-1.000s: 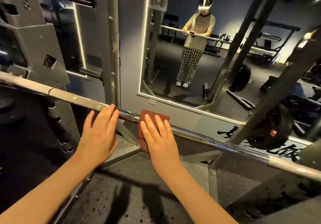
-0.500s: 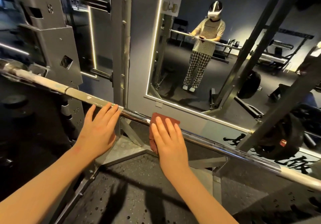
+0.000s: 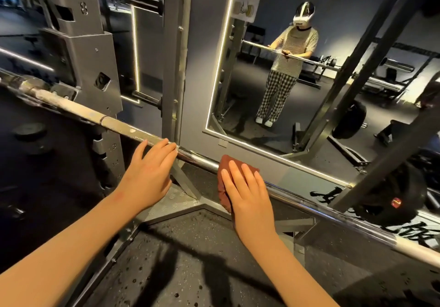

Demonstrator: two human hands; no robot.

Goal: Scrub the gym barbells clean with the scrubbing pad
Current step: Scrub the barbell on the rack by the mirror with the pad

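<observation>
A long steel barbell point(image 3: 197, 157) runs across the view from upper left to lower right, resting in a rack. A reddish-brown scrubbing pad point(image 3: 226, 166) is draped over the bar near its middle. My right hand point(image 3: 247, 187) lies flat on the pad with straight fingers, pressing it onto the bar. My left hand point(image 3: 148, 168) rests on the bar just left of the pad, fingers extended over the knurled part. The pad's lower half hangs behind my right hand.
Grey rack uprights point(image 3: 90, 51) stand at the left behind the bar. A lit-edged wall mirror point(image 3: 297, 87) ahead reflects a person at the bar. A dark weight plate point(image 3: 390, 197) sits at the right. Black speckled rubber flooring point(image 3: 190, 271) lies below.
The view has shifted, so the bar and hands sit further right and lower in frame. Both hands keep the same hold on bar and pad; the gap between them looks slightly wider.
</observation>
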